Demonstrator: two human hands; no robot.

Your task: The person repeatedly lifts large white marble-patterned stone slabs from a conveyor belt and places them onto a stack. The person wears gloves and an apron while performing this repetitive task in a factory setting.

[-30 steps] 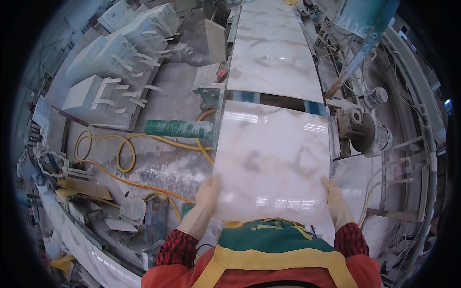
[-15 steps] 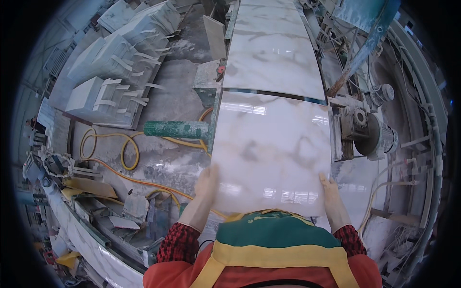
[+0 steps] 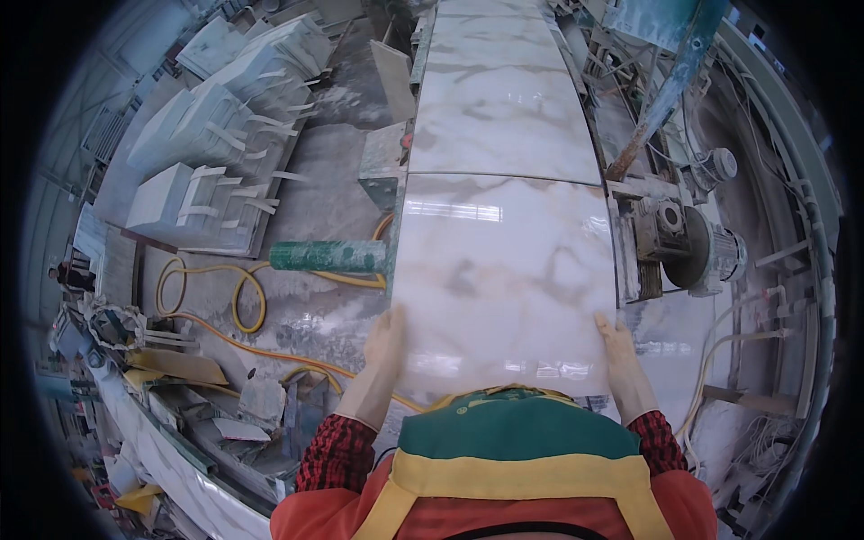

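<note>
Keep glossy white, grey-veined rectangular stone slab (image 3: 504, 279) square, pinched, apparently, at opposite edges by left hand (image 3: 383, 349) and right hand (image 3: 622, 356).

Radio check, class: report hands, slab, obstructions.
Left hand, right hand holding near slab by opposite sides. Glossy face up; thin dark seam to next slab. Nothing seen lying on it.

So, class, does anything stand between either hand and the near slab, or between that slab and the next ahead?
Nothing visible: the left hand and right hand touch opposite edges of the near slab; only a thin dark seam lies before the next slab.
</note>
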